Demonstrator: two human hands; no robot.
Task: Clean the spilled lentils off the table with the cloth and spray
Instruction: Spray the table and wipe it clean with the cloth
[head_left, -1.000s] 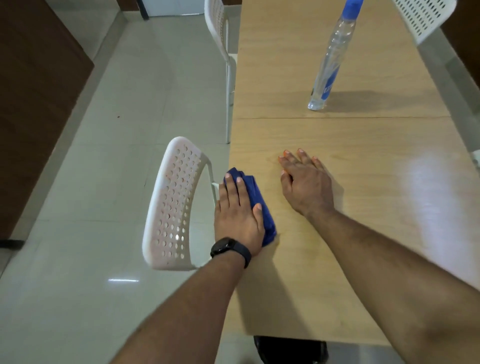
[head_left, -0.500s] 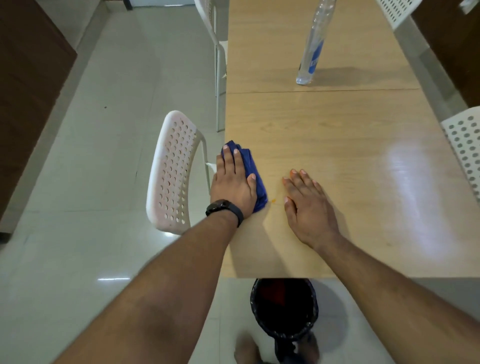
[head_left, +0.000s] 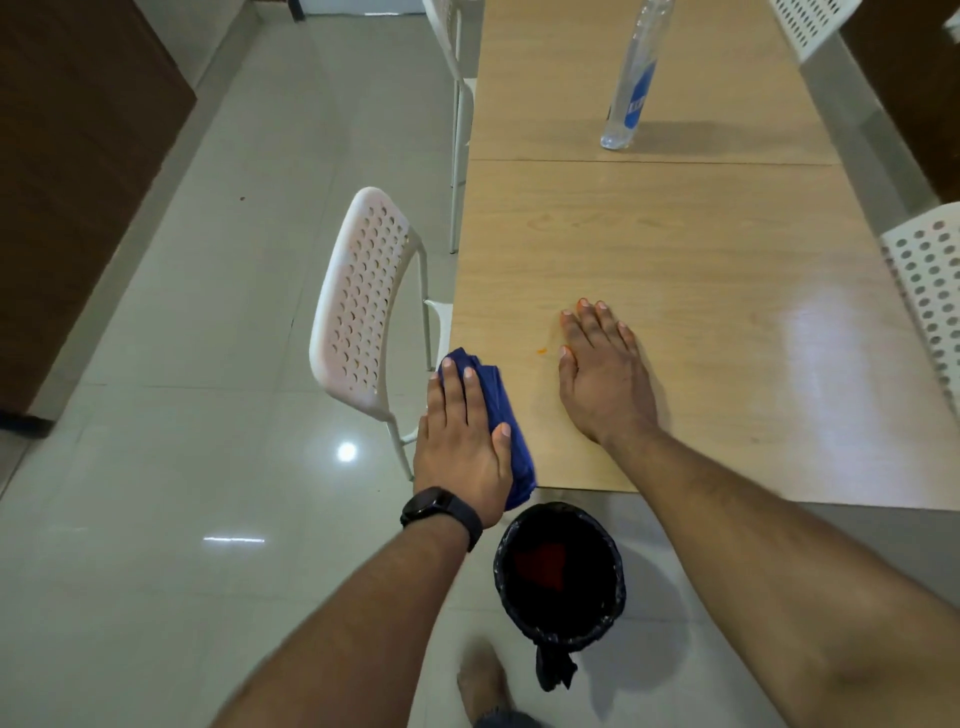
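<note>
My left hand (head_left: 462, 441) lies flat with straight fingers on a folded blue cloth (head_left: 506, 415) at the near left corner of the wooden table (head_left: 675, 249). The cloth's near end hangs over the table's front edge. My right hand (head_left: 602, 379) rests flat on the table just right of the cloth, fingers straight. A few orange lentils (head_left: 542, 351) lie between the two hands, beside my right thumb. The clear spray bottle (head_left: 631, 83) with a blue label stands upright far back on the table.
A bin with a black liner (head_left: 561, 571) stands on the floor right below the table's front edge. A white perforated chair (head_left: 358, 306) is at the table's left side, another chair (head_left: 930, 280) at the right edge. My foot (head_left: 483, 680) shows beside the bin.
My left hand has dragged the blue cloth along the left edge toward the table's front edge, above the bin. My right hand slid nearer too, staying flat on the table.
</note>
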